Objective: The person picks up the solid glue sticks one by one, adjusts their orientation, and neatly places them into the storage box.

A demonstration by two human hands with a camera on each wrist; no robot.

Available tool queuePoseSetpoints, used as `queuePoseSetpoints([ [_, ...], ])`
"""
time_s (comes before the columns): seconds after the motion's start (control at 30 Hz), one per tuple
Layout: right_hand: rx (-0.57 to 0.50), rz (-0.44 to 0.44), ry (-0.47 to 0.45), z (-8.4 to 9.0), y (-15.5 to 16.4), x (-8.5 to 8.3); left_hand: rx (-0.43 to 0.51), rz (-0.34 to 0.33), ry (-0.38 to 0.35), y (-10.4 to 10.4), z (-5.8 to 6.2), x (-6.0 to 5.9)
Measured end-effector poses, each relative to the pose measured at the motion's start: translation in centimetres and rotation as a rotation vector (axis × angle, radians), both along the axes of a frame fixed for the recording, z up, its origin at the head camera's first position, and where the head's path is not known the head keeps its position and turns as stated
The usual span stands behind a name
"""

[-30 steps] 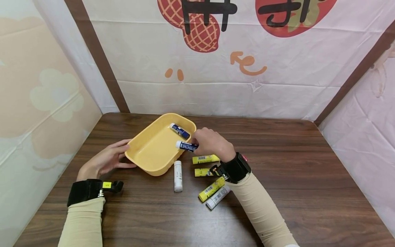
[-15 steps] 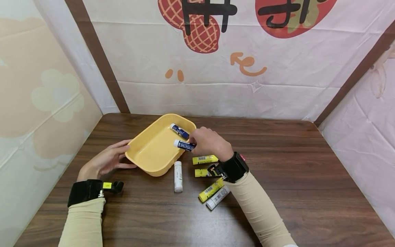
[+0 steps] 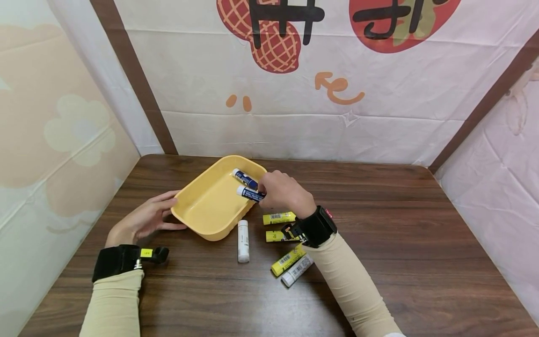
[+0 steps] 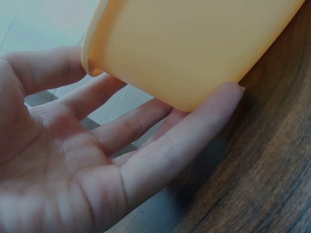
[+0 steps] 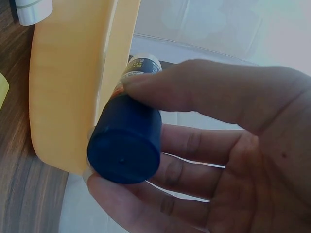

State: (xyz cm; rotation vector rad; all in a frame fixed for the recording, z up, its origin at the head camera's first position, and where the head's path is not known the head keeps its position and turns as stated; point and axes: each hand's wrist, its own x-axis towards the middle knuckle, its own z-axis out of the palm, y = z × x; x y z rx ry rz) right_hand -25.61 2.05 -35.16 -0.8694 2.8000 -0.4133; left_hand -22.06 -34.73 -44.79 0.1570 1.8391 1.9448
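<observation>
A yellow tray (image 3: 202, 206) sits on the brown table (image 3: 379, 224). One blue glue stick (image 3: 245, 177) lies inside it near the far right wall. My right hand (image 3: 281, 193) pinches a second blue glue stick (image 3: 250, 193) just over the tray's right rim; the right wrist view shows its dark blue end (image 5: 124, 145) between thumb and fingers beside the tray wall (image 5: 63, 92). My left hand (image 3: 143, 217) rests open against the tray's left side, its straight fingers (image 4: 160, 145) under the tray wall (image 4: 194, 43).
On the table right of the tray lie a white stick (image 3: 243, 240), three yellow sticks (image 3: 279, 217) (image 3: 275, 235) (image 3: 288, 258) and another white one (image 3: 296, 270). Printed cloth walls close in the table on three sides.
My right hand has carried the blue glue stick up and to the left, from beside the tray's rim to over its inside. The left hand has stayed still.
</observation>
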Motion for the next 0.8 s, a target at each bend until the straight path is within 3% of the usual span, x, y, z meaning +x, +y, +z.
queuePoseSetpoints([
  [0.8,-0.032,-0.067,-0.009,0.34,0.29,-0.26,0.026,-0.001,-0.017,0.04,0.12,0.06],
])
